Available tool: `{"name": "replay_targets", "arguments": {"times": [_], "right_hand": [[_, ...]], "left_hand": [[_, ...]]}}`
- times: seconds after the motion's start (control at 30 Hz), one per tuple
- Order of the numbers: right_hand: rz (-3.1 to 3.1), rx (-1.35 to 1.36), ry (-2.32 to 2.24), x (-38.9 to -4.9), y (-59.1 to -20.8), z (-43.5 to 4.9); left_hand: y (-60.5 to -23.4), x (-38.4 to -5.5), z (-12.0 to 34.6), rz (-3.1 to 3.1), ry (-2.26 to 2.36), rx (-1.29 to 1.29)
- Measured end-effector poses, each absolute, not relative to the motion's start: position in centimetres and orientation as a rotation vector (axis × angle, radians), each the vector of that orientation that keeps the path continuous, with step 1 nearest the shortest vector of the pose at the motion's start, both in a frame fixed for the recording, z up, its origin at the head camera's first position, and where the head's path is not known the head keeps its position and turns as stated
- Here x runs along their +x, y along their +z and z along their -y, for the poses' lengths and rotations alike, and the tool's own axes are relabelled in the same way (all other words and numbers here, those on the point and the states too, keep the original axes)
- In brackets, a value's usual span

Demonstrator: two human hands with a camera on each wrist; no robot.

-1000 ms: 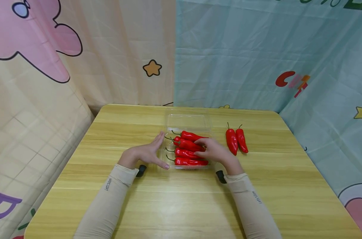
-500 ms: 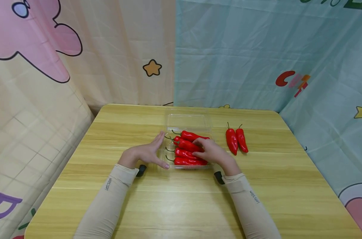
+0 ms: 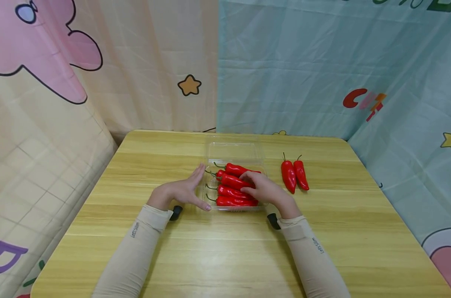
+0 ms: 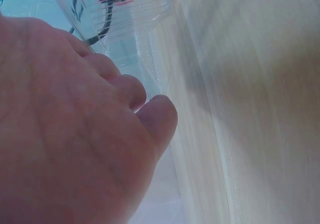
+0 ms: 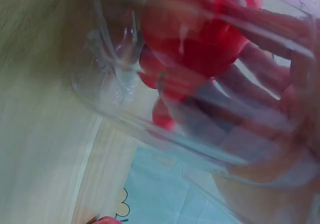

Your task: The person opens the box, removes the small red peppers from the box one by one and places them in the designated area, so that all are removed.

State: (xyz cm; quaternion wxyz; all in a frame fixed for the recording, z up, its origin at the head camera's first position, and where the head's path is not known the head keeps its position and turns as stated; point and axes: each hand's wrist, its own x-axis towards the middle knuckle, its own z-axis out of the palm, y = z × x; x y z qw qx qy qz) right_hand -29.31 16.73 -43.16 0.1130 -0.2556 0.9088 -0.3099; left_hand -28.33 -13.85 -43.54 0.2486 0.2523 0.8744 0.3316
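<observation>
A clear plastic clamshell box point(image 3: 234, 154) lies with its lid folded back, away from me. Several red chili peppers point(image 3: 233, 201) lie inside, side by side with their green stems to the left. My left hand point(image 3: 181, 192), fingers extended and thumb spread, stands at the box's left side; its palm point(image 4: 70, 119) shows in the left wrist view. Reaching over the box's right end, my right hand point(image 3: 264, 188) holds a red chili pepper point(image 3: 232, 179) near its tip with curled fingers. The right wrist view shows those fingers through the clear wall, partly blurred.
Two more red chili peppers point(image 3: 289, 176) lie on the wooden table point(image 3: 218, 256) to the right of the box, stems pointing away. Printed curtains point(image 3: 285, 70) hang behind the table and along both sides.
My right hand has shifted slightly left over the box. The nearest peppers have slid a little left with it. My left hand stays where it was.
</observation>
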Motion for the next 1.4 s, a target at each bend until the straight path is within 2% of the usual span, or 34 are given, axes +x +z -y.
{"name": "replay_targets", "arguments": {"times": [0.9,1.4], "right_hand": [[-2.6,-0.884,-1.101,-29.1,-42.0,-17.4],[-2.647,-0.783,-1.247,-29.4,-41.0,-18.9]], "left_hand": [[-43.7,-28.4,13.9,-2.389,0.893,0.685],[-43.7,-28.5,14.0,-2.393,0.895,0.694]]}}
